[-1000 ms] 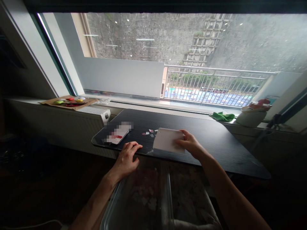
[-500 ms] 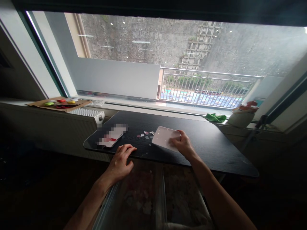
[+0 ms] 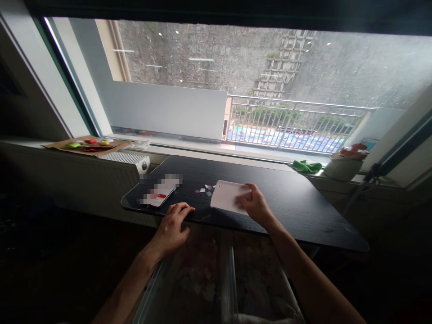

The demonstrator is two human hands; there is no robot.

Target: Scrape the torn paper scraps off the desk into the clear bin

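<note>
My right hand (image 3: 255, 201) is closed on the right edge of a pale pinkish-white card (image 3: 226, 194) with a small hole near its upper left corner. The card is held low over the dark table (image 3: 283, 216), and I cannot tell whether it touches the surface. Several small white and pink scraps (image 3: 204, 190) lie just left of the card; the card may hide others. My left hand (image 3: 175, 222) is at the table's front edge, fingers loosely bent, thumb apart, holding nothing. Beyond it lies a flat white and red item (image 3: 164, 194), partly blurred out.
Below the table edge is a clear-walled container (image 3: 231, 270) with pale pieces inside. A radiator (image 3: 128, 157) stands at the left, with brown cardboard (image 3: 60, 146) and colourful items by it. On the right sill are a green cloth (image 3: 306, 167) and a pale pot (image 3: 342, 167).
The card has moved slightly left and covers some scraps at its left edge. White specks seen on its face earlier no longer show. My left hand stays in place.
</note>
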